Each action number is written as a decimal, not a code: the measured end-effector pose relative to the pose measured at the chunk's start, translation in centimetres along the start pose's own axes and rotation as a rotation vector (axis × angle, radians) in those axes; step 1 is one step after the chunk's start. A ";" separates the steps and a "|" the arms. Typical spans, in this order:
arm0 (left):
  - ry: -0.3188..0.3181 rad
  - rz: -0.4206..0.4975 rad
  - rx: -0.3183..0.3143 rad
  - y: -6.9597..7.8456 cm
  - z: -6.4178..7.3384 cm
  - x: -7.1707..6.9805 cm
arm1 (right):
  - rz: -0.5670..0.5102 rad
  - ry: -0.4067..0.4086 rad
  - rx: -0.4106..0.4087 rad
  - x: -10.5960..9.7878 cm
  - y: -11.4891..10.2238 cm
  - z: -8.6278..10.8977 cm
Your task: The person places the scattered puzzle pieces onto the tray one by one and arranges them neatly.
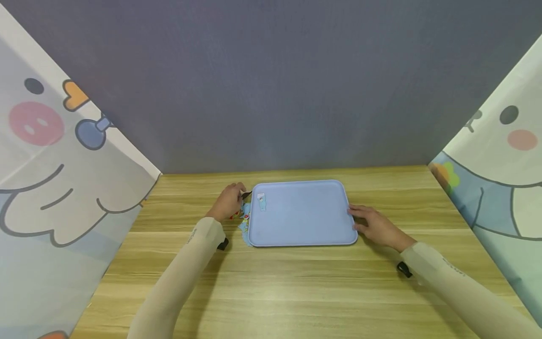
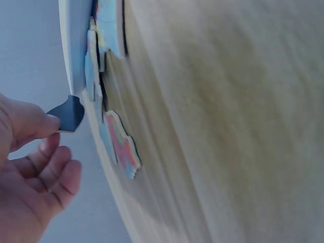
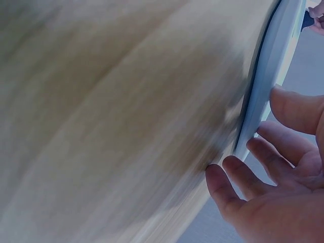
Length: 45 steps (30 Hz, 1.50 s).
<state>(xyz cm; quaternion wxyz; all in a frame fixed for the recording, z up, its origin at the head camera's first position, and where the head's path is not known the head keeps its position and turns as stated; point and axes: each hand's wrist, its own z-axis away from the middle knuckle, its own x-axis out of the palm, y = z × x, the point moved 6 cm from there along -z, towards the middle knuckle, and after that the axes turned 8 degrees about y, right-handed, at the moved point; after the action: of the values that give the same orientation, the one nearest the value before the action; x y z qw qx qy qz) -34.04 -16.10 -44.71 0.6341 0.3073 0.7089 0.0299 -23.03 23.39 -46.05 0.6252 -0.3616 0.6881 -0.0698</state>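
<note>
A light-blue rectangular tray (image 1: 305, 216) lies on the wooden table, with one small pale-blue jigsaw puzzle piece (image 1: 262, 202) near its upper left corner. Between thumb and fingers, my left hand (image 1: 228, 201) pinches another puzzle piece (image 2: 68, 114), its dark back showing, at the tray's left rim. Several colourful puzzle pieces (image 1: 244, 225) lie by that rim, partly hidden by the tray and the hand; a red and blue piece (image 2: 123, 144) shows in the left wrist view. My right hand (image 1: 377, 227) touches the tray's right side, thumb and fingers loosely extended.
A grey panel (image 1: 292, 84) rises behind the table's (image 1: 288, 282) far edge. Cartoon-printed sheets stand on both sides, a left one (image 1: 63, 179) and a right one (image 1: 516, 197). Black straps (image 1: 404, 269) hang by the wrists.
</note>
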 end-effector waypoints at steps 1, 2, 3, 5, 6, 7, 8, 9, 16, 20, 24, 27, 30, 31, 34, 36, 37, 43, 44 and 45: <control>0.027 0.005 0.011 0.2 0.0 -0.2 | 0.000 -0.001 0.002 0.0 0.0 0.0; 0.053 0.008 0.020 0.4 -0.1 -0.4 | 0.001 -0.002 0.004 -0.1 0.0 0.0; 0.076 0.009 0.030 0.7 -0.1 -0.5 | 0.002 -0.004 0.005 -0.1 0.0 0.0; 0.112 0.002 0.047 1.1 -0.2 -0.7 | 0.003 -0.006 0.007 -0.1 -0.1 0.1; 0.124 0.005 0.056 1.3 -0.3 -0.8 | 0.003 -0.007 0.007 -0.2 -0.1 0.1; 0.135 0.005 0.065 1.6 -0.3 -0.8 | 0.004 -0.007 0.009 -0.2 -0.1 0.1; 0.143 0.004 0.075 1.8 -0.3 -0.8 | 0.005 -0.008 0.008 -0.2 -0.1 0.1; 0.152 0.005 0.088 2.1 -0.4 -0.8 | 0.006 -0.007 0.006 -0.2 -0.1 0.1; 0.200 0.012 0.168 4.0 -1.1 -0.5 | 0.004 -0.002 -0.007 -0.3 -0.4 -0.1; 0.209 0.014 0.198 5.0 -1.6 -0.2 | -0.001 -0.004 -0.007 -0.3 -0.4 -0.1; 0.182 0.008 0.204 5.7 -2.0 0.3 | 0.007 0.006 -0.013 -0.2 -0.5 -0.1; 0.154 0.001 0.214 6.2 -2.2 0.8 | 0.012 0.020 -0.022 -0.2 -0.5 -0.1; 0.116 0.001 0.234 6.6 -2.3 1.4 | 0.011 0.022 -0.022 -0.2 -0.5 -0.1; 0.102 0.005 0.241 6.8 -2.3 1.5 | 0.010 0.021 -0.018 -0.1 -0.5 -0.1; 0.054 0.022 0.261 7.2 -2.3 2.0 | 0.006 0.014 -0.012 -0.1 -0.4 -0.1; 0.020 0.026 0.266 7.5 -2.2 2.4 | 0.004 0.010 -0.004 -0.1 -0.3 -0.1; 0.005 0.026 0.270 7.6 -2.2 2.5 | 0.005 0.007 0.000 -0.1 -0.3 -0.1; -0.062 0.019 0.310 7.9 -1.7 3.6 | 0.010 -0.007 0.019 -0.1 -0.1 -0.1; -0.064 0.018 0.315 7.9 -1.6 3.7 | 0.010 -0.008 0.020 -0.1 -0.1 -0.1; -0.064 0.021 0.318 7.9 -1.6 3.8 | 0.009 -0.007 0.019 -0.1 -0.1 -0.1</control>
<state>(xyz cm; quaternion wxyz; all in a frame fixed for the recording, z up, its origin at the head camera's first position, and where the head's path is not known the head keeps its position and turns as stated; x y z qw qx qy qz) -32.36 -7.29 -44.36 0.5993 0.4120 0.6809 -0.0860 -23.03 23.31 -45.91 0.6314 -0.3528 0.6868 -0.0720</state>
